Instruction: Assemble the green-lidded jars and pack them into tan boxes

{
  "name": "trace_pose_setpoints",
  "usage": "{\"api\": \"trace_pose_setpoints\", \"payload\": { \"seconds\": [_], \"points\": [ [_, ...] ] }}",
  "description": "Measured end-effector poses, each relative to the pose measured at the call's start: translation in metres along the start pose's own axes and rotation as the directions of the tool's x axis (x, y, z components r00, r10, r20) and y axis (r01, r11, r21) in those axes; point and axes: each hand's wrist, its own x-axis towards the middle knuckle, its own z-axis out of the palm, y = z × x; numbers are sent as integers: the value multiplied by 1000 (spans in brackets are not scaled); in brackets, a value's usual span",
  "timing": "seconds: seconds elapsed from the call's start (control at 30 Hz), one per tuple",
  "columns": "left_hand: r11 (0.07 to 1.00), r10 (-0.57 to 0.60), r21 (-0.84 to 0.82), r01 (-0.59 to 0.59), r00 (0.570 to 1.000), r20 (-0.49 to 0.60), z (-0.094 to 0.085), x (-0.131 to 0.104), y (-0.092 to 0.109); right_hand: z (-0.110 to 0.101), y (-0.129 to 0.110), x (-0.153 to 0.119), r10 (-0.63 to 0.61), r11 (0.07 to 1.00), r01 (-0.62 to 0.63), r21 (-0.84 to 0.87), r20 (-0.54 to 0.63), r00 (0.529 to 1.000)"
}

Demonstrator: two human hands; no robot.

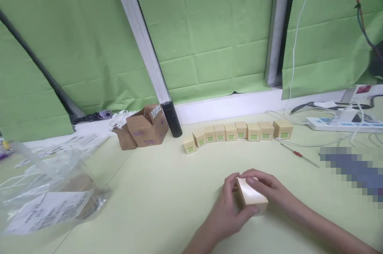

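Gripping box (253, 195), left fingers (229, 183) and right fingers (257, 173) close round it, low over desk (155, 198); contact underneath unclear. Right thumb (251, 182) pressing hard on top could dent it; uneven squeeze could twist box loose. Lined-up boxes (230, 132) stand beyond fingers, well apart.

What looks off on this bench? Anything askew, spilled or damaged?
The row of small boxes is uneven: its left end bends toward the person, and the two leftmost boxes sit angled against the others. Cables straggle loosely around the power strip. No spill or clear damage visible.
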Motion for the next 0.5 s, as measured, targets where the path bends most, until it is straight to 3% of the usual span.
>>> {"api": "trace_pose_setpoints", "payload": {
  "seconds": [0.2,0.37,0.43,0.5],
  "points": [
    [1000,3,-16,-3,999,-37,1,-2,2,4,8,2,40,995,-36,95,-40,998],
    [981,172,86,-171,985,2,-6,-2,19,10,25,3,40,984,-15,179,-137,990],
    [971,141,195,-136,990,-14,-17,-3,23,13,39,7,100,959,-37,283,-212,972],
    [965,42,261,-8,991,-127,-37,-7,20,15,54,14,143,936,-26,351,-312,939]
  ]
}}
